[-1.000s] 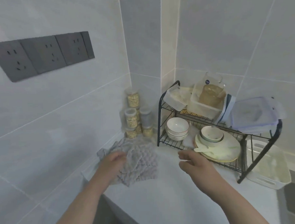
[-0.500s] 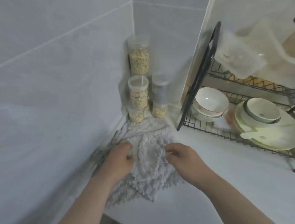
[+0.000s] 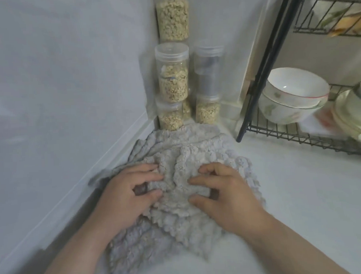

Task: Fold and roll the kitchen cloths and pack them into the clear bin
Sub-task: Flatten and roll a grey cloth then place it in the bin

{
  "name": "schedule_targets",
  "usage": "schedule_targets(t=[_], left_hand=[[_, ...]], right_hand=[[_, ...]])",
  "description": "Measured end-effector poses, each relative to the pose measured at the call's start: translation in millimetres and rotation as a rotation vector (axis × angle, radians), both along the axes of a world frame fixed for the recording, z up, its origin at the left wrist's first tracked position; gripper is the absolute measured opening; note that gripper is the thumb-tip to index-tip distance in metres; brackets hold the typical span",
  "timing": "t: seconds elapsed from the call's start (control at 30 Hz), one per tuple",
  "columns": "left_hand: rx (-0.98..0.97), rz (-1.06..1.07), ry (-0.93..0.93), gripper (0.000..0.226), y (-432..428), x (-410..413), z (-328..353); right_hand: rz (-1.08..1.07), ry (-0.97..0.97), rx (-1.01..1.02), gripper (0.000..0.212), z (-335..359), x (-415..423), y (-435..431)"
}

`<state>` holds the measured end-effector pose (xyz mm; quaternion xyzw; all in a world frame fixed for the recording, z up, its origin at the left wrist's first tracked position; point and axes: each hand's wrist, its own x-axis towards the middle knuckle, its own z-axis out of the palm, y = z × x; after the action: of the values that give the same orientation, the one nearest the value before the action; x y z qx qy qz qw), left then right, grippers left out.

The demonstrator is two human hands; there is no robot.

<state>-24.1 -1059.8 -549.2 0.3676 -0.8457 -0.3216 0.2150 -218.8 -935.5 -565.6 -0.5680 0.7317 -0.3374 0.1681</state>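
The left hand [image 3: 128, 193] curls its fingers into the crumpled grey kitchen cloths [image 3: 176, 157], heaped on the counter [image 3: 302, 193] in the wall corner; the right hand [image 3: 225, 195] grips them too. Nothing looks folded yet; no clear bin is visible.

White counter [image 3: 285, 198], running into a corner. Grey nubbly cloths [image 3: 182, 157] lie heaped on it under my hands. Just behind them, clear jars [image 3: 207, 111] of grain stand stacked. Black wire dish rack [image 3: 256, 86] stands at right.

Soft, dim, even light; wide-angle bending at the edges, right side smeared by motion blur.
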Motion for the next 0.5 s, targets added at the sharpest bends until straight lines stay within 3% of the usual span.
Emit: schedule_targets(t=[0.13, 0.27, 0.4, 0.5], left_hand=[[-0.088, 0.052, 0.096, 0.036, 5, -2, -6], [-0.149, 0.091, 0.207, 0.027, 13, -4, -8], [-0.263, 0.098, 0.288, 0.020, 23, -4, 3], [-0.329, 0.112, 0.335, 0.006, 36, -13, 33]], right_hand=[[-0.009, 0.011, -0.060, 0.019, -4, -1, -1], [-0.024, 0.025, -0.114, 0.011, -1, 0, 1], [-0.009, 0.128, -0.130, 0.015, 24, 10, 15], [-0.032, 0.200, -0.167, 0.031, 54, 27, 38]])
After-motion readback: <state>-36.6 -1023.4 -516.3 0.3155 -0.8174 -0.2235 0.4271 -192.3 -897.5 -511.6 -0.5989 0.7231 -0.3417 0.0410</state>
